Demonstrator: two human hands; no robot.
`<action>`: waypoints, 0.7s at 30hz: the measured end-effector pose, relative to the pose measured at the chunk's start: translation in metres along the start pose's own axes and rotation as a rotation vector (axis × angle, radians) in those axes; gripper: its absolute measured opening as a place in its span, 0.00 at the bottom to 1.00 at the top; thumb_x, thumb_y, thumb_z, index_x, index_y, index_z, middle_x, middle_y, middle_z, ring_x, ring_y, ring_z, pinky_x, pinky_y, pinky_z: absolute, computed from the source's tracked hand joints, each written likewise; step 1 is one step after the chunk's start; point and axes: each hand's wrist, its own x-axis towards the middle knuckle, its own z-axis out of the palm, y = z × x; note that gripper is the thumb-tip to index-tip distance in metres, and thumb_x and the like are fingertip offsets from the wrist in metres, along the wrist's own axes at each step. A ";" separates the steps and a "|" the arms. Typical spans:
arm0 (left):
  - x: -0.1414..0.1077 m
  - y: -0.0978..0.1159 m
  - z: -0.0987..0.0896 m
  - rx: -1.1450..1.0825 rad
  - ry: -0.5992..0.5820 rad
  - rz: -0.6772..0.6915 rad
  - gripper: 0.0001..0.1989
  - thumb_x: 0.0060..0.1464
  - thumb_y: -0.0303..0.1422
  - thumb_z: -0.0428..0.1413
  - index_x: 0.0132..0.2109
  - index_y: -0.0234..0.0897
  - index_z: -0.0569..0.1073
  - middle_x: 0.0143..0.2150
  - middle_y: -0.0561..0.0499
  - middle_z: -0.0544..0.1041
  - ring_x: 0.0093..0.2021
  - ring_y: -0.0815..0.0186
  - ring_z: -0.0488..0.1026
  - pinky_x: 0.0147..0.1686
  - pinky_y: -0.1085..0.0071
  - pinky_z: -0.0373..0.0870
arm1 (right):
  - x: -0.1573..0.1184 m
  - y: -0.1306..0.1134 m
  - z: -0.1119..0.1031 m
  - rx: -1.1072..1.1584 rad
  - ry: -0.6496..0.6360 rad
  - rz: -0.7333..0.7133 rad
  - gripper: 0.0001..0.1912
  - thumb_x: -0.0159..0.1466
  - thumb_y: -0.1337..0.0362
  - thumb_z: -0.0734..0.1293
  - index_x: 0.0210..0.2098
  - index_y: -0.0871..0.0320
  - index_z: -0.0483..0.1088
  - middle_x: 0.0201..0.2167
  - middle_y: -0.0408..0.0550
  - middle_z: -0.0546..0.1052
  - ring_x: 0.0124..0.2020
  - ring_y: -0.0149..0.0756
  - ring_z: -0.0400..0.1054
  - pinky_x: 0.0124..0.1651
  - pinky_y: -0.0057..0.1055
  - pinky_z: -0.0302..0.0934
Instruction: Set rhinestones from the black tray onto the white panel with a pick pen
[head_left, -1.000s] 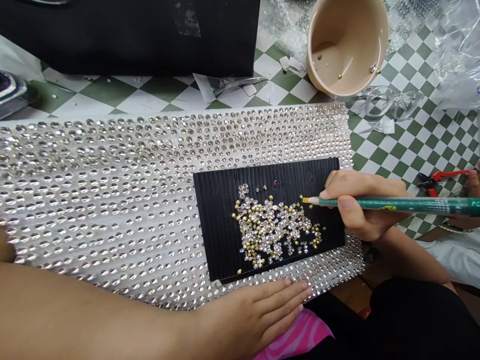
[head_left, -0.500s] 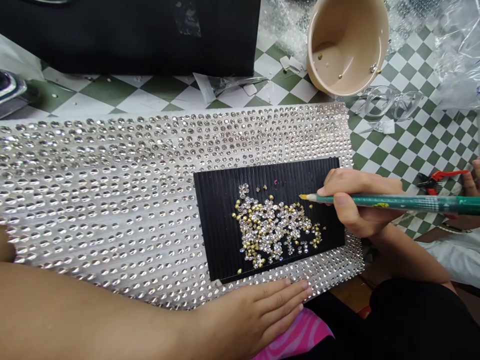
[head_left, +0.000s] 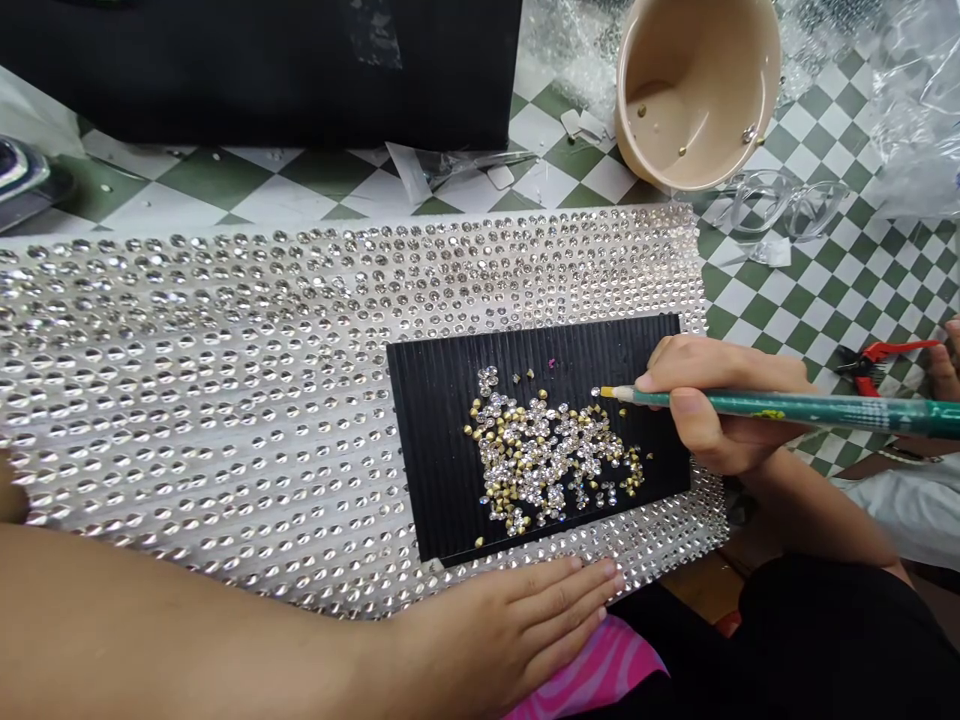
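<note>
At the far left, a broad sheet of clear, faceted rhinestones (head_left: pixel 225 400) spreads under the left forearm, its stones set in close, regular rows that run out to the sheet's edges and reach just beyond the left hand (head_left: pixel 525 630). That hand lies flat and open on the sheet's near edge, fingers together and gripping nothing. Ahead of it sits a black ridged rectangular board (head_left: pixel 427 450), laid on the sheet, and on the board a loose heap of clear, gold-backed rhinestones (head_left: pixel 540 450) remains unplaced. Beside the heap, the right hand (head_left: pixel 720 400) is curled closed around a long green pencil with a yellow tip (head_left: pixel 795 403), whose point sits at a lone stone just off the heap's upper right. Beyond that hand lies a green-and-white checkered surface (head_left: pixel 817 270). Farther ahead of it, a tilted beige bowl (head_left: pixel 694 95) holds a few stray stones, while red-handled snips (head_left: pixel 874 355) lie off to its right, next to another person's hand (head_left: pixel 945 370).
</note>
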 end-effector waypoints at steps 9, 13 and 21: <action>0.003 -0.001 -0.004 0.009 -0.019 -0.003 0.31 0.72 0.47 0.44 0.78 0.59 0.62 0.83 0.64 0.59 0.84 0.73 0.55 0.87 0.64 0.50 | 0.002 -0.002 0.003 -0.048 -0.041 -0.007 0.07 0.69 0.71 0.69 0.38 0.55 0.79 0.26 0.40 0.81 0.23 0.28 0.72 0.24 0.29 0.67; 0.005 -0.004 -0.012 0.035 -0.095 -0.028 0.29 0.72 0.50 0.45 0.77 0.70 0.61 0.82 0.76 0.59 0.84 0.80 0.53 0.85 0.73 0.52 | 0.001 0.000 0.000 -0.011 0.012 -0.002 0.06 0.70 0.69 0.70 0.41 0.54 0.80 0.27 0.40 0.82 0.23 0.28 0.72 0.24 0.29 0.67; 0.005 -0.006 -0.012 0.059 -0.099 -0.024 0.29 0.72 0.49 0.44 0.77 0.73 0.60 0.82 0.78 0.57 0.84 0.81 0.52 0.86 0.73 0.51 | 0.021 0.049 -0.019 -0.291 0.634 -0.075 0.12 0.69 0.56 0.74 0.32 0.56 0.80 0.21 0.40 0.77 0.17 0.27 0.69 0.15 0.29 0.57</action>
